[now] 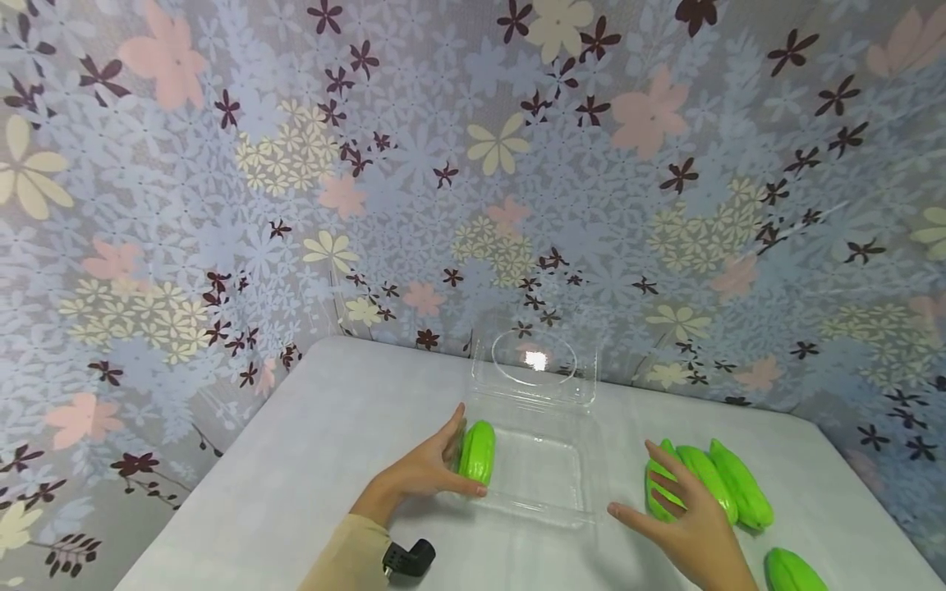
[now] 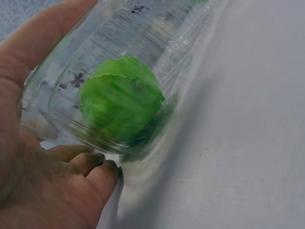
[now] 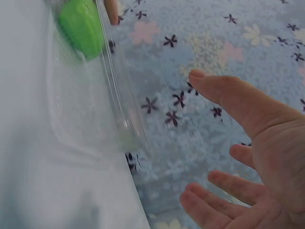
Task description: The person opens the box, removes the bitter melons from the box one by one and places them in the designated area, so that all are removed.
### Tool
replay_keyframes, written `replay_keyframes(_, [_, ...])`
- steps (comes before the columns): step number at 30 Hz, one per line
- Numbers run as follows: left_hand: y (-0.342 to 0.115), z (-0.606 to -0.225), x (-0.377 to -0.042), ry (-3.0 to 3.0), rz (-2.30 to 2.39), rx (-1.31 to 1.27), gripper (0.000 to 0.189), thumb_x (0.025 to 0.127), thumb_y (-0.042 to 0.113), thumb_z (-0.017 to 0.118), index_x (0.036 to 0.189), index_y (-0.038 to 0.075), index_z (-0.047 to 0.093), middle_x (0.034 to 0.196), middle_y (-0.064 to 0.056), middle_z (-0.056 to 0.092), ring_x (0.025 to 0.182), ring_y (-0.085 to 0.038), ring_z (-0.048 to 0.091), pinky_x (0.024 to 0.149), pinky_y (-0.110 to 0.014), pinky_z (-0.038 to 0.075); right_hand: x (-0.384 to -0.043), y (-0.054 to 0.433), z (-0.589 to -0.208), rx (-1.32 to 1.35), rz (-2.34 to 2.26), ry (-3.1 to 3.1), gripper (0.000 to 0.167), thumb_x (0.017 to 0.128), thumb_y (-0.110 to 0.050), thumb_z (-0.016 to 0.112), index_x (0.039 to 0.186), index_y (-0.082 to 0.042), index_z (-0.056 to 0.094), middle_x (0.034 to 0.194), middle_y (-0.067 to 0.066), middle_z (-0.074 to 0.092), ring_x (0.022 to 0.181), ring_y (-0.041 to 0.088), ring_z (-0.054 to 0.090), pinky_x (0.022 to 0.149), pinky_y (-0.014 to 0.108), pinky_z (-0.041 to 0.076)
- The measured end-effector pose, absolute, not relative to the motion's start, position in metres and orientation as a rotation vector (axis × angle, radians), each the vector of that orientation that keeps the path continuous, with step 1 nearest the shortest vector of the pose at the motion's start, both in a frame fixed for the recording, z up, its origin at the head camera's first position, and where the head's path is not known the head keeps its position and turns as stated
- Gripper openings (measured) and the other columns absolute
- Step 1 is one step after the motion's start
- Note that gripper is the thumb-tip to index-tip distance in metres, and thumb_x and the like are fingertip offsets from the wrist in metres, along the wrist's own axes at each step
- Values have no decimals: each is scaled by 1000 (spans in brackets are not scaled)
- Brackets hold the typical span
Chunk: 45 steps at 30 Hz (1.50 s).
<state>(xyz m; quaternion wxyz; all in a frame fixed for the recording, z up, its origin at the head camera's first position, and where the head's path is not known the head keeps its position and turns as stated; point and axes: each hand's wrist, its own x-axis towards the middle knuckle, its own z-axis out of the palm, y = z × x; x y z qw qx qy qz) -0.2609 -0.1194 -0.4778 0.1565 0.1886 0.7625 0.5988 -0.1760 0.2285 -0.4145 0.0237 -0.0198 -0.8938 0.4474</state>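
A clear plastic clamshell box (image 1: 543, 468) lies on the table with its lid (image 1: 510, 386) raised at the back. Inside, along the left wall, rests one glossy green, ridged, elongated fruit (image 1: 479, 453). My left hand (image 1: 417, 474) holds the box's left side, thumb at the front corner and fingers toward the back. In the left wrist view, the fruit's rounded end (image 2: 119, 102) shows through the clear wall, and fingertips curl at the box's lower edge. Between the box and more green fruit, my right hand (image 1: 683, 521) hovers with fingers spread, holding nothing.
Several similar green fruits (image 1: 741, 484) lie side by side at the right, partly behind the right hand. Another green fruit (image 1: 794, 572) sits nearer the front edge of view. A flower-patterned wall (image 1: 414, 164) rises directly behind the white-covered table (image 1: 296, 460).
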Motion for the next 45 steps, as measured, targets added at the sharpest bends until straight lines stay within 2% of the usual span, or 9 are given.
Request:
replay_keyframes(5, [-119,-479,-261,2179,1720,541,134,72,17,93,163,18,-6,167,-17,2,151,-34,13,120,-43,18,-183,213,-415,102,1368,-2722,102,75,-41,90,155,-6,37,158,21,34,131,46,49,100,49,50])
replay_keyframes(13, [-118,-478,-262,2186,1717,546,133,72,15,92,163,16,-5,167,-19,3,151,-35,13,121,-45,18,-198,193,-417,217,1472,-2687,94,75,-32,91,153,-10,42,157,16,36,130,43,51,99,48,51])
replay_keyframes(17, [-119,-477,-261,2179,1720,541,132,73,15,92,163,15,-5,167,-19,2,151,-35,13,120,-45,18,-205,183,-420,275,1517,-2664,94,74,-28,92,152,-9,43,155,19,39,127,43,54,98,49,52])
replay_keyframes(24, [-120,-477,-262,2170,1726,527,133,72,16,93,163,16,-5,167,-18,2,151,-34,13,120,-44,18,-212,167,-424,281,1575,-2672,89,74,-29,92,150,-15,47,151,16,46,122,40,59,96,48,54])
replay_keyframes(30, [-119,-478,-263,2169,1726,513,133,72,18,93,163,19,-4,167,-16,3,151,-32,14,120,-43,20,-219,155,-428,355,1587,-2635,85,73,-28,93,146,-15,52,143,18,53,115,38,64,91,44,57])
replay_keyframes(37, [-119,-476,-263,2153,1737,526,132,73,16,92,163,19,-4,167,-18,2,151,-33,13,120,-44,19,-229,140,-432,418,1624,-2633,85,71,-26,94,145,-15,54,142,18,54,116,40,63,91,46,57])
replay_keyframes(45, [-120,-478,-264,2152,1731,500,133,72,18,93,163,19,-4,167,-15,2,152,-31,12,121,-44,20,-240,120,-438,457,1667,-2734,83,74,-25,92,146,-14,54,147,19,49,119,43,60,90,48,58])
